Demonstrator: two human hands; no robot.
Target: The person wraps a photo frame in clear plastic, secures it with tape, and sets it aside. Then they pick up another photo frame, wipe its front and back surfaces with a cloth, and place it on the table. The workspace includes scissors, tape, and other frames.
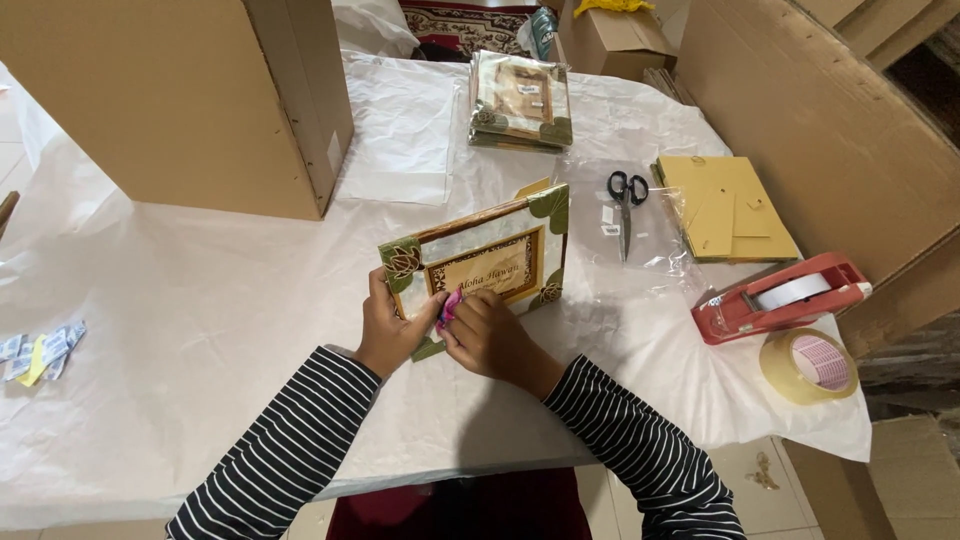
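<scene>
Lower left corner of the picture frame (480,262) hidden behind both hands. Pink scrap (449,308) mostly covered by fingers, kind unclear. Cardboard box (170,100) cut off at top edge. Small packets (40,352) too blurred to identify.

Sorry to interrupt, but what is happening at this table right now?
A person in striped sleeves holds a decorated picture frame upright on the white-covered table. The left hand grips its lower left edge; the right hand presses a small pink piece against its front. Scissors, a red tape dispenser and more frames lie nearby.
</scene>
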